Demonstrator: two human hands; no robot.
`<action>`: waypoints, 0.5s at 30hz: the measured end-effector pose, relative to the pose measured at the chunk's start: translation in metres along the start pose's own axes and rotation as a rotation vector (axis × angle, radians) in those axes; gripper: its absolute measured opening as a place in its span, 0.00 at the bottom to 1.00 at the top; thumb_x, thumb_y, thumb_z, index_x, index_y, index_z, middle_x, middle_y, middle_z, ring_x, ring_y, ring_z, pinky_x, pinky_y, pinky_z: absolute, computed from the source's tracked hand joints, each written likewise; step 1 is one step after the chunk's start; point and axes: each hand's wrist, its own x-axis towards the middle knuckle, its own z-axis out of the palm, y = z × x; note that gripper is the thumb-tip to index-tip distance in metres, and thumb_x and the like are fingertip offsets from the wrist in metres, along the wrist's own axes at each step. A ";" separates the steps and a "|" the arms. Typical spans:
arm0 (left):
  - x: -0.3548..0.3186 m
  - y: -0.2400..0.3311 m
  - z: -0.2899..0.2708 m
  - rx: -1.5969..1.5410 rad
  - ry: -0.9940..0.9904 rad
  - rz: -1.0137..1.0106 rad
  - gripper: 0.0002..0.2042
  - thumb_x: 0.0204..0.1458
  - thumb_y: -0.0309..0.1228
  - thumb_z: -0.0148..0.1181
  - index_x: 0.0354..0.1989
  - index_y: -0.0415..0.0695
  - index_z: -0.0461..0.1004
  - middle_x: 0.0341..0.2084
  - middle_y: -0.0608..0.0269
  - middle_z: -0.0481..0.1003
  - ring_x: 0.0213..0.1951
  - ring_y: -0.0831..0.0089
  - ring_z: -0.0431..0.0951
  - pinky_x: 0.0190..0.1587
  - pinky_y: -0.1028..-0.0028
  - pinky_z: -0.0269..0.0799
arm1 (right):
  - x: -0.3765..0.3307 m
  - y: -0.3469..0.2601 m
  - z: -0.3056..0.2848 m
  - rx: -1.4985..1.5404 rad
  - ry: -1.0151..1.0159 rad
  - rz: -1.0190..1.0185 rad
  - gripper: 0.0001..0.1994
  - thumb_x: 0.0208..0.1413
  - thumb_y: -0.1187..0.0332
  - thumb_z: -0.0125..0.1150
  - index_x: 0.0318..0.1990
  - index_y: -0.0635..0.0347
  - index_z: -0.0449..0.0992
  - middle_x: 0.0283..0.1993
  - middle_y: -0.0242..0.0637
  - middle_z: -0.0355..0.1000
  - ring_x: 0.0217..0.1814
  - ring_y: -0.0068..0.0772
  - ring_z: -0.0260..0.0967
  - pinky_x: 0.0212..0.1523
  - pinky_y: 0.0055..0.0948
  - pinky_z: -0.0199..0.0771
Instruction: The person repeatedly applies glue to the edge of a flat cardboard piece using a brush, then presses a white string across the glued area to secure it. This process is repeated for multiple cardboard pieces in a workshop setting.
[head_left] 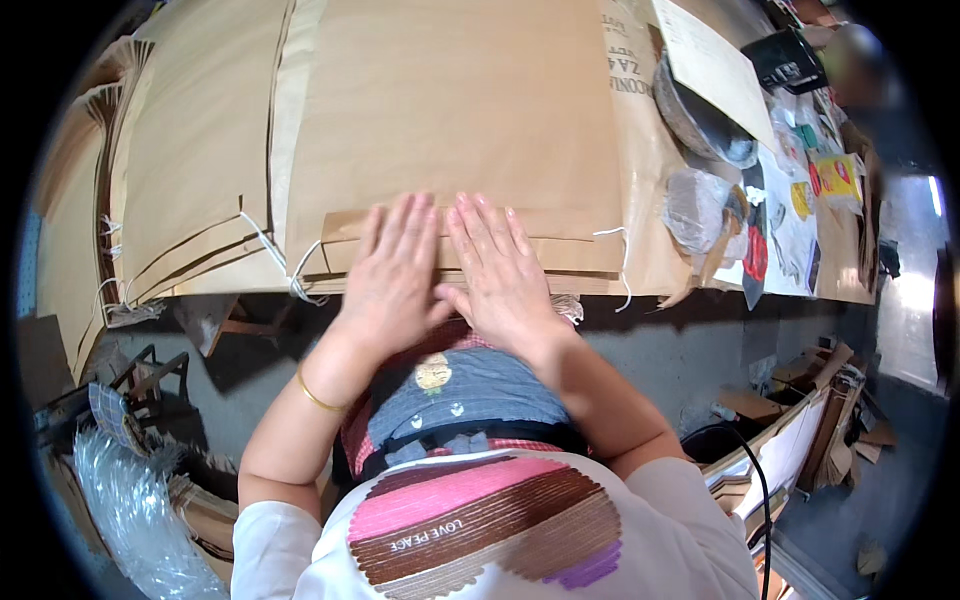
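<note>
A large sheet-like brown kraft paper bag [450, 110] lies flat on the table in front of me. Its near end is folded up into a narrow flap [575, 253]. My left hand [392, 270] rests flat across this flap, fingers stretched out and pointing away from me. Beside it, my right hand [500, 275] lies palm down on the same fold, its fingers also straight. The thumbs come close together near the table edge. A white cord [303, 275] sticks out at the flap's left end, and another white cord [626, 265] hangs at its right end.
Stacked brown paper bags [195, 130] with white cords lie to the left. At right are a metal bowl [685, 115] under a pale board [712, 65], a plastic-wrapped bundle [695, 210], a red-handled tool [755, 262] and a yellow packet [838, 180]. Clear plastic [135, 510] lies at lower left.
</note>
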 end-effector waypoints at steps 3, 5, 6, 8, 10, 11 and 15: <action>-0.017 -0.036 -0.004 0.111 -0.016 -0.288 0.59 0.32 0.62 0.62 0.65 0.27 0.45 0.65 0.39 0.48 0.68 0.50 0.45 0.69 0.57 0.37 | -0.018 0.026 -0.005 -0.085 -0.042 0.226 0.40 0.55 0.52 0.56 0.66 0.72 0.47 0.71 0.54 0.43 0.73 0.49 0.42 0.71 0.42 0.39; -0.031 -0.053 -0.009 0.245 -0.024 -0.311 0.57 0.37 0.63 0.58 0.64 0.25 0.45 0.66 0.36 0.46 0.68 0.48 0.44 0.69 0.59 0.39 | -0.037 0.050 -0.019 -0.135 -0.001 0.339 0.42 0.54 0.51 0.57 0.66 0.72 0.45 0.71 0.57 0.41 0.73 0.50 0.41 0.71 0.44 0.39; -0.034 -0.058 -0.010 0.201 0.014 -0.290 0.52 0.42 0.58 0.58 0.64 0.26 0.46 0.65 0.36 0.47 0.68 0.49 0.45 0.69 0.60 0.41 | -0.040 0.058 -0.021 -0.113 0.090 0.401 0.41 0.54 0.52 0.57 0.65 0.73 0.47 0.70 0.58 0.43 0.73 0.51 0.42 0.70 0.44 0.41; -0.033 -0.063 -0.009 0.032 0.124 -0.294 0.43 0.50 0.49 0.57 0.64 0.27 0.48 0.65 0.38 0.49 0.68 0.49 0.46 0.68 0.61 0.43 | -0.043 0.071 -0.022 -0.071 0.279 0.525 0.38 0.53 0.55 0.59 0.63 0.73 0.53 0.69 0.60 0.47 0.71 0.54 0.45 0.69 0.45 0.45; -0.030 -0.066 -0.007 -0.216 0.266 -0.348 0.33 0.55 0.38 0.56 0.63 0.29 0.51 0.64 0.39 0.52 0.67 0.49 0.49 0.68 0.62 0.45 | -0.044 0.084 -0.025 -0.072 0.170 0.615 0.33 0.53 0.58 0.60 0.59 0.74 0.60 0.64 0.60 0.54 0.68 0.56 0.50 0.66 0.46 0.51; -0.029 -0.068 -0.006 -0.227 0.285 -0.345 0.31 0.55 0.34 0.56 0.63 0.29 0.52 0.63 0.38 0.53 0.66 0.48 0.50 0.67 0.61 0.47 | -0.040 0.086 -0.028 -0.069 0.117 0.657 0.30 0.52 0.59 0.60 0.57 0.74 0.63 0.62 0.60 0.58 0.66 0.57 0.53 0.64 0.46 0.54; -0.036 -0.081 0.004 -0.250 0.373 -0.359 0.27 0.52 0.27 0.57 0.60 0.31 0.58 0.58 0.38 0.60 0.62 0.47 0.58 0.64 0.59 0.54 | -0.038 0.075 -0.029 0.048 0.360 0.333 0.17 0.54 0.72 0.58 0.50 0.71 0.70 0.54 0.51 0.69 0.54 0.51 0.68 0.54 0.38 0.69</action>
